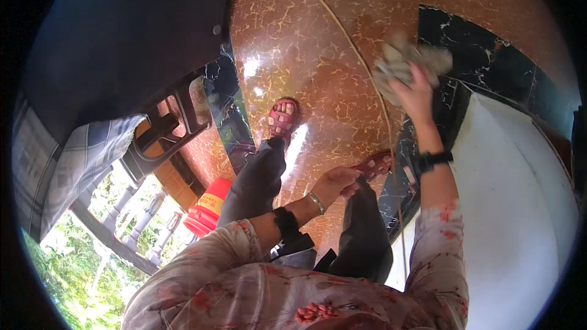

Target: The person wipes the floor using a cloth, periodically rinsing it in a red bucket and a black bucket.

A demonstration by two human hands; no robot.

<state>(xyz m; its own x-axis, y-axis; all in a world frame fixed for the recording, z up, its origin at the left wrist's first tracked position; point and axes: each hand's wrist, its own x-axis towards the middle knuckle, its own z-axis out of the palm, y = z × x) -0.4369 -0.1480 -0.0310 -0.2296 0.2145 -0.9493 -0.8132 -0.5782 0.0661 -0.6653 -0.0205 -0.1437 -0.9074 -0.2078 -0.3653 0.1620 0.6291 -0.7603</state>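
My right hand (pixel 415 94) is stretched forward and grips a crumpled greyish-beige cloth (pixel 399 66), blurred by motion. The cloth shows above the edge of a black marbled border strip (pixel 477 48); whether it touches the surface, I cannot tell. Beside it runs a long, thin, tan cord-like line (pixel 341 23), curving down past my right arm. My left hand (pixel 335 185) hangs in front of my legs with its fingers curled together, and nothing shows in it. Below it are my feet in red sandals (pixel 282 117) on the brown marbled floor (pixel 316 101).
A large dark panel-like surface (pixel 133 27) fills the upper left. Near it are a dark frame with cut-outs (pixel 169 128) and a checked cloth (pixel 98 151). A red bucket (pixel 206 215) stands by my left leg, near a balustrade (pixel 142 217). A white surface (pixel 504 192) rises at right.
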